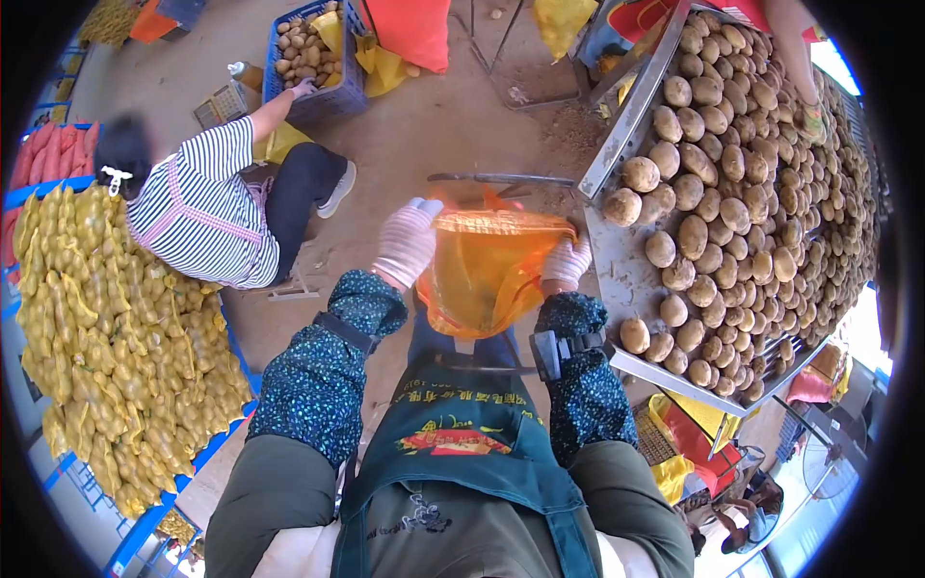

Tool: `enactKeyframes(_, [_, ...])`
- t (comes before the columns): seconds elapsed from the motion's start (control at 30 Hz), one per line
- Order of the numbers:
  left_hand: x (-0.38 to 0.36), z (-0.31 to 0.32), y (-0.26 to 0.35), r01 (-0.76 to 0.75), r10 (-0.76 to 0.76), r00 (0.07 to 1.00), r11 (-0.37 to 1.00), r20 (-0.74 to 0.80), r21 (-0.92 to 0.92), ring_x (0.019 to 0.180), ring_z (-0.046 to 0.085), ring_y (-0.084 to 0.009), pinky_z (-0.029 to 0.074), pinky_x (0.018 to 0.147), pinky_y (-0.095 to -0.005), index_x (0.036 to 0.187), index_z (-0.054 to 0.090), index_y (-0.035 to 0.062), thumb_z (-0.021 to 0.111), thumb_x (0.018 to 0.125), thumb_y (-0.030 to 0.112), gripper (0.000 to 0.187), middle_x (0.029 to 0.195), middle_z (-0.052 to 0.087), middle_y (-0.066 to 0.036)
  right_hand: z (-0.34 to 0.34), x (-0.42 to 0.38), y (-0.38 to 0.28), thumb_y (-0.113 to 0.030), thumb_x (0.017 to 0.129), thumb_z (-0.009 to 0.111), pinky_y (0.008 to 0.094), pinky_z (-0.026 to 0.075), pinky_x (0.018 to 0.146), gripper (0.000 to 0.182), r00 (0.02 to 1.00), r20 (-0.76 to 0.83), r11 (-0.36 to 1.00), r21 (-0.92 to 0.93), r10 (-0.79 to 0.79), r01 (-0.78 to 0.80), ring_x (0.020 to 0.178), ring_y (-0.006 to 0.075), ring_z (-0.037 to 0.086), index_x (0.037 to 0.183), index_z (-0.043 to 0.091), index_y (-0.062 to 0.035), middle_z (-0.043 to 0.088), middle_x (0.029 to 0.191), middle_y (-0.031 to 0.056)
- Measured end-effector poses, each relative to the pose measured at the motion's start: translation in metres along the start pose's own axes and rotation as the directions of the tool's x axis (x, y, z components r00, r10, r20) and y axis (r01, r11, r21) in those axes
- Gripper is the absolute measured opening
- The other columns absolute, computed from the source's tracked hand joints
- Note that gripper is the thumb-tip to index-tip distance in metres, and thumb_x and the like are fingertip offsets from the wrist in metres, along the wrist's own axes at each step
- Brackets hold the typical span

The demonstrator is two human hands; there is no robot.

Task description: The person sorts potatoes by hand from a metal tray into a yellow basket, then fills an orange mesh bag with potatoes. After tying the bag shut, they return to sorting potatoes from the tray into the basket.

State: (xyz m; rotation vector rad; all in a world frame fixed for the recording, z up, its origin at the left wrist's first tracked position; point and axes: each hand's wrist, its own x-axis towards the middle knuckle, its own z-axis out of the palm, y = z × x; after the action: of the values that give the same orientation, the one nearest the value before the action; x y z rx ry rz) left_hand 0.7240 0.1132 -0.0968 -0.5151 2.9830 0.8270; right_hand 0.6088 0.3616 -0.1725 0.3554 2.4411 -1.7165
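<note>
1. The left hand (407, 241), in a striped glove, is gripping the left rim of an orange mesh bag (487, 275); its fingers are closed over the edge.
2. The right hand (566, 262), gloved too, is clutching the bag's right rim, so the mouth is being held stretched open between both hands.
3. The bag is hanging in front of the person's apron (462, 453), just beside the near edge of the metal table (617, 265) — its right rim is almost touching that edge.
4. Potatoes (732, 183) are crowding the table, the nearest ones lying close to the right hand.
5. Open concrete floor (424, 125) is lying ahead of the bag, giving free room forward and to the left.
6. A seated person in a striped shirt (202, 212) is reaching into a blue crate (313, 58) well apart from the hands.
7. Filled yellow sacks (116, 328) are piling up along the left side, hemming in that edge.
8. The bag's inside is hard to make out — I cannot tell what it is holding.
9. A bare arm (795, 48) at the table's far end is being cut off by the frame.
</note>
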Motion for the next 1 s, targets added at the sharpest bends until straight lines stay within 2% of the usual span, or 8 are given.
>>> enactKeyframes(0.07, [0.000,0.015,0.006,-0.062,0.037,0.988,0.984,-0.147,-0.170,0.099,0.064,-0.0403,0.053,0.085,-0.0488,0.108,0.066,0.0076,0.059,0.083,0.010,0.026,0.106,0.067,-0.018,0.001,0.024,0.063,-0.009,0.100,0.053,0.0358,0.053,0.089,0.025,1.000,-0.025,1.000,-0.005,0.015,-0.015,0.096,0.0228,0.066,0.120,0.066,-0.0037,0.072,0.107,0.0103])
enactKeyframes(0.13, [0.004,0.025,0.012,-0.019,-0.009,0.992,0.976,-0.129,-0.217,0.101,0.064,-0.0422,0.053,0.087,-0.0483,0.112,0.065,0.0072,0.058,0.085,0.009,0.028,0.109,0.068,-0.020,0.001,0.035,0.089,-0.012,0.099,0.049,0.0335,0.055,0.083,0.024,0.952,-0.020,0.816,-0.521,-0.304,0.250,0.093,0.0208,0.068,0.113,0.067,-0.0056,0.071,0.100,0.0062])
enactKeyframes(0.17, [0.007,0.031,0.012,0.030,-0.083,0.985,0.945,-0.150,-0.326,0.101,0.063,-0.0428,0.052,0.088,-0.0484,0.113,0.064,0.0070,0.057,0.085,0.008,0.029,0.108,0.068,-0.020,0.010,0.042,0.099,-0.006,0.101,0.043,0.0310,0.055,0.078,0.024,0.817,-0.079,0.762,-0.421,-0.571,0.492,0.084,0.0191,0.066,0.107,0.066,-0.0036,0.069,0.094,0.0032])
enactKeyframes(0.63, [0.055,0.089,-0.013,0.127,-0.415,0.891,0.615,-0.183,-0.778,0.093,0.070,-0.0263,0.053,0.089,-0.0356,0.112,0.069,0.0018,0.054,0.087,-0.004,0.030,0.098,0.073,-0.015,0.005,0.119,0.060,-0.011,0.101,0.045,0.0348,0.055,0.079,0.024,0.859,0.212,0.624,-0.608,-0.467,0.490,0.087,0.0236,0.067,0.107,0.067,-0.0034,0.070,0.096,0.0069])
enactKeyframes(0.77, [0.069,0.100,-0.023,0.166,-0.428,0.895,0.582,-0.126,-0.796,0.090,0.064,-0.0193,0.053,0.088,-0.0347,0.112,0.066,-0.0001,0.057,0.093,-0.003,0.021,0.098,0.068,-0.005,0.010,0.139,0.052,-0.012,0.101,0.045,0.0359,0.056,0.080,0.024,0.838,0.278,0.577,-0.622,-0.469,0.529,0.087,0.0249,0.067,0.107,0.067,-0.0034,0.070,0.096,0.0079])
enactKeyframes(0.87, [0.078,0.102,-0.028,0.030,-0.242,0.929,0.801,-0.279,-0.597,0.090,0.067,-0.0291,0.053,0.090,-0.0415,0.114,0.066,0.0035,0.059,0.090,-0.001,0.025,0.098,0.070,-0.009,0.017,0.148,0.050,-0.013,0.101,0.045,0.0367,0.056,0.080,0.025,0.825,0.310,0.551,-0.627,-0.472,0.551,0.088,0.0259,0.068,0.107,0.067,-0.0033,0.070,0.096,0.0087])
enactKeyframes(0.93, [0.078,0.099,-0.027,0.026,-0.076,0.974,0.973,-0.215,-0.230,0.094,0.067,-0.0401,0.053,0.091,-0.0479,0.115,0.065,0.0066,0.059,0.087,0.004,0.028,0.100,0.071,-0.017,0.018,0.147,0.052,-0.014,0.101,0.046,0.0373,0.056,0.080,0.025,0.818,0.321,0.528,-0.640,-0.477,0.558,0.088,0.0265,0.068,0.107,0.067,-0.0033,0.071,0.097,0.0092])
enactKeyframes(1.0, [0.062,0.098,-0.030,0.023,-0.073,0.976,0.972,-0.204,-0.233,0.091,0.066,-0.0419,0.053,0.083,-0.0500,0.115,0.065,0.0093,0.058,0.090,0.012,0.027,0.097,0.070,-0.019,0.017,0.139,0.056,-0.015,0.101,0.046,0.0378,0.056,0.080,0.025,0.819,0.336,0.511,-0.654,-0.465,0.559,0.088,0.0272,0.068,0.107,0.067,-0.0032,0.071,0.097,0.0097])
